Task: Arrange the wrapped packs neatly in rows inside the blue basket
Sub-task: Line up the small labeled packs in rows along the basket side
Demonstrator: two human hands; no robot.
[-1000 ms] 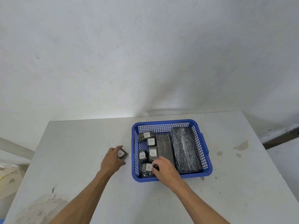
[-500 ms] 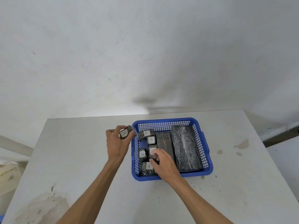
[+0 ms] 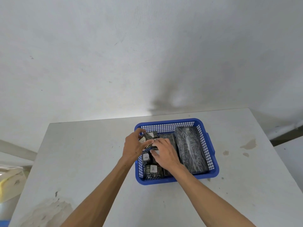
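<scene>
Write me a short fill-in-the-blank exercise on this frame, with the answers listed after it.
1. The wrapped packs lie inside a basket whose colour is ____.
2. The white labels on the small packs bear the letter ____.
3. The left hand holds a small pack over the basket's ____ side.
4. The largest pack lies along the basket's ____ side.

Answers: blue; A; left; right

Glossy film-wrapped packs (image 3: 191, 148) fill a perforated plastic basket (image 3: 211, 173).
</scene>
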